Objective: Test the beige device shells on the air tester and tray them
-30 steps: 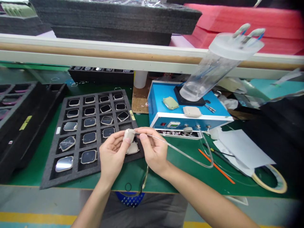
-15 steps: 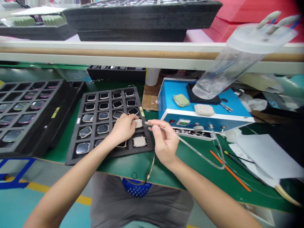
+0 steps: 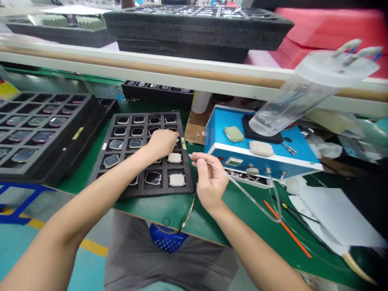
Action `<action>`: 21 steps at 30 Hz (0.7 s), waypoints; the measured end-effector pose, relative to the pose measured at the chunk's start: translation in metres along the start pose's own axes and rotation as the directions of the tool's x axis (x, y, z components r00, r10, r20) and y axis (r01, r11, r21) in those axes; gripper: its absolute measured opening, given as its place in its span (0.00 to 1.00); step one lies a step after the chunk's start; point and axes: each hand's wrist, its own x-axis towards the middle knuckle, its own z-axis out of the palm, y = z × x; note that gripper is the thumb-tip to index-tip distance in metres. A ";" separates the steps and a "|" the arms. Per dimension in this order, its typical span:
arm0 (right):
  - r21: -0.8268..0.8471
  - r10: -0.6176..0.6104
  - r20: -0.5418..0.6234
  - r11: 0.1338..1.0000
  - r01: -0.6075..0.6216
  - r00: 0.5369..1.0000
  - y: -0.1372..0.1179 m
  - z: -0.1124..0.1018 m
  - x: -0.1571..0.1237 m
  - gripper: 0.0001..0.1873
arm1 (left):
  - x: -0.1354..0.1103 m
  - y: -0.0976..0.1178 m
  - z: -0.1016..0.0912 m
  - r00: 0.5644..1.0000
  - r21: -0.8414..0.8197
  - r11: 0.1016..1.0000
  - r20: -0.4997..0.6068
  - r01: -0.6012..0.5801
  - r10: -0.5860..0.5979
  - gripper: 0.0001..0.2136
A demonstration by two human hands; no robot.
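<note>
My left hand (image 3: pixel 163 142) is over the right column of a black foam tray (image 3: pixel 142 193), fingers bent down round a watch case (image 3: pixel 173 129) in one compartment. The fingers largely cover that case, so its grip is partly hidden. Several watch cases with dark glass faces, like this one (image 3: pixel 153 178), lie in the other compartments. Below my hand, two beige cases (image 3: pixel 174 158) rest back side up in the right column. Just right of the tray, my right hand (image 3: pixel 211 178) pinches a clear thin tube (image 3: pixel 242 193), its tip pointing left toward the tray.
A blue machine box (image 3: pixel 218 125) stands behind my right hand, carrying a green case (image 3: pixel 234 133), a beige case (image 3: pixel 261 148) and a tilted clear cylinder (image 3: pixel 279 101). Stacked black trays (image 3: pixel 63 155) sit left. An orange stick (image 3: pixel 287 229) and white papers (image 3: pixel 336 214) lie right; a shelf (image 3: pixel 169 72) crosses above.
My left hand has moved up one compartment, away from the beige case, which now lies uncovered in its slot. My right hand still holds the tube in nearly the same place.
</note>
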 end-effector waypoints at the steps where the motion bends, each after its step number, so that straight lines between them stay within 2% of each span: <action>1: 0.003 0.000 -0.013 1.000 0.000 1.000 -0.001 0.000 0.001 0.10 | -0.007 0.001 0.000 1.000 -0.004 1.000 -0.023 0.004 -0.004 0.11; 3: 0.014 0.006 -0.036 1.000 -0.005 0.999 -0.005 0.001 0.002 0.09 | -0.025 0.000 0.001 0.998 -0.113 0.993 -0.052 0.031 -0.037 0.12; 4: 0.020 0.009 -0.041 1.000 -0.008 0.999 -0.006 0.002 0.001 0.09 | -0.036 -0.001 0.004 0.995 -0.242 0.969 -0.057 0.061 -0.077 0.13; 5: 0.023 0.009 -0.038 1.000 -0.009 0.999 -0.007 0.002 0.000 0.09 | -0.048 -0.001 0.007 0.990 -0.403 0.910 -0.055 0.098 -0.131 0.14; 7: 0.021 0.003 -0.015 1.000 -0.003 1.000 -0.008 0.003 -0.003 0.09 | -0.069 -0.001 0.015 0.966 -0.701 0.693 -0.024 0.169 -0.259 0.19; 8: 0.016 0.001 0.002 1.000 -0.001 1.000 -0.008 0.004 -0.005 0.09 | -0.078 0.000 0.019 0.949 -0.790 0.582 -0.005 0.190 -0.316 0.21; 9: 0.007 0.000 0.021 1.000 0.000 1.000 -0.008 0.004 -0.008 0.09 | -0.085 0.003 0.023 0.932 -0.837 0.510 0.003 0.200 -0.361 0.23; 11: -0.012 0.003 0.058 1.000 -0.003 0.998 -0.006 0.004 -0.012 0.09 | -0.095 0.010 0.028 0.910 -0.882 0.425 0.009 0.202 -0.414 0.24; 15: -0.033 -0.013 0.117 0.999 0.017 0.993 -0.007 0.004 -0.016 0.10 | -0.100 0.022 0.029 0.920 -0.911 0.379 0.001 0.163 -0.392 0.18; 21: -0.062 -0.056 0.148 0.996 0.066 0.987 -0.010 0.004 -0.014 0.10 | -0.103 0.023 0.027 0.936 -0.909 0.394 -0.012 0.136 -0.352 0.13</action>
